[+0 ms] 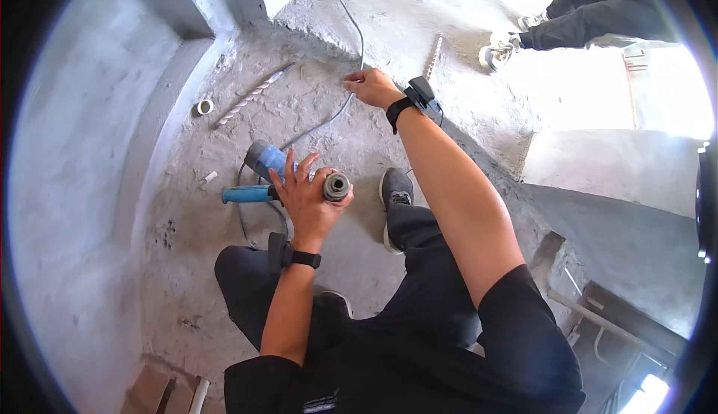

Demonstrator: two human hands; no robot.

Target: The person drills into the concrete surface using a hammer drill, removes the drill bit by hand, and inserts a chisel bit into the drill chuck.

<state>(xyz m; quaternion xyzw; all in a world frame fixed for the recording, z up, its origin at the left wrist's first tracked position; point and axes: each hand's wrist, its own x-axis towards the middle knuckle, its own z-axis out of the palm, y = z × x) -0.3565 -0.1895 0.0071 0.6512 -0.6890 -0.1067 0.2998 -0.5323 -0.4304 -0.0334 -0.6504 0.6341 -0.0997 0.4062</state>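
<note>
A blue and grey rotary hammer drill stands on the rough concrete floor, its chuck pointing up at the camera with an empty hole in it. My left hand is wrapped round the drill's neck just below the chuck, some fingers spread over the body. The blue side handle sticks out to the left. My right hand is stretched forward over the grey power cable, with fingers bent together; whether they pinch the cable is too small to tell. A long spiral drill bit lies ahead on the left.
Another spiral bit lies beyond my right hand. A white ring and a small white piece lie near the left wall. Another person's legs and shoes are at the upper right. Pipes are at the lower right.
</note>
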